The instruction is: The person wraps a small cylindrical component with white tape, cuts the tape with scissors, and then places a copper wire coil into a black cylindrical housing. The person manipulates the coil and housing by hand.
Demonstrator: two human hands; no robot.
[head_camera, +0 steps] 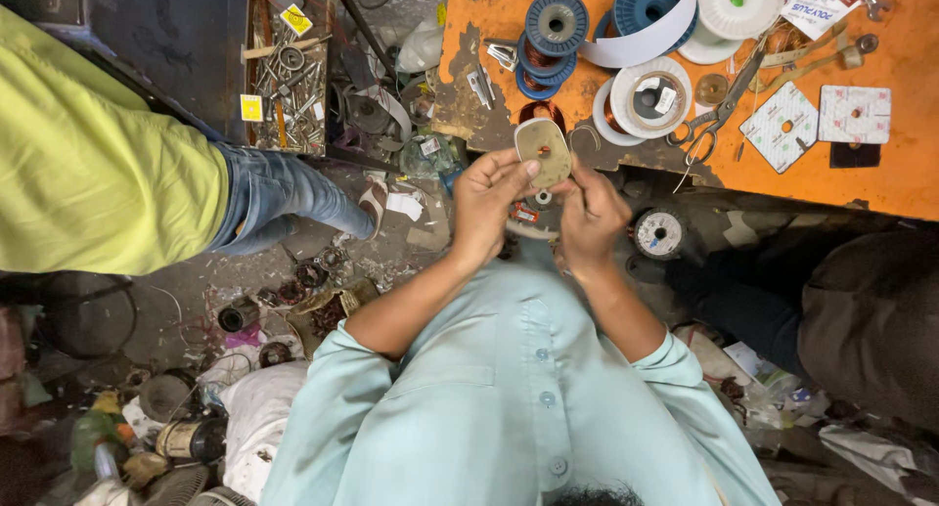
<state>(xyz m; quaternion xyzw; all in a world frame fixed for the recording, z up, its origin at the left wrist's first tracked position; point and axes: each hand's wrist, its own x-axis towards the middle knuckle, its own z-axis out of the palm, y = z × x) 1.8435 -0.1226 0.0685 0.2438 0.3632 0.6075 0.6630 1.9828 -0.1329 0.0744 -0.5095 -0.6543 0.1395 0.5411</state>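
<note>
A flat oval plate [543,150] is held at upper centre of the frame, just off the near edge of the orange surface [900,164]. It is pinched between both hands: the left hand [486,205] has its grip closed on the plate's lower left rim, thumb laid on the face; the right hand [590,213] grips the lower right rim with bent fingers. Little open room is left around the plate: copper coils and blue spools [556,22] lie just above it, white spools [646,97] to its right, and scissors [719,110] beyond those. The surface is worn at its chipped edge and crowded with reels and cards. Below, the floor [196,320] is strewn with scrap and coils. A person in a yellow shirt [98,174] stands at left; another dark-clothed figure [871,320] is seen at right.
</note>
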